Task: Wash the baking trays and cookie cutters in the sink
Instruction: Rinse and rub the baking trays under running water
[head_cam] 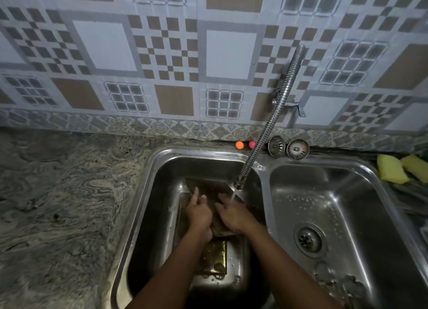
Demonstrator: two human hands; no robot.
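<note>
Tray [208, 185] leans in the left basin [162, 192] under the running tap [238, 183], right hand [234, 213] spread flat on it, left hand [199, 213] grip unclear; second tray [215, 255] beneath and cutters [352, 285] far right likely still wait

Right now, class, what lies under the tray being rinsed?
A second tray on the sink floor; only its near end shows. The top tray, left hand and right hand cover the rest.

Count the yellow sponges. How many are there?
2. One sponge lies just right of the sink; the other sponge sits beside it at the picture's edge. More may be hidden beyond.
</note>
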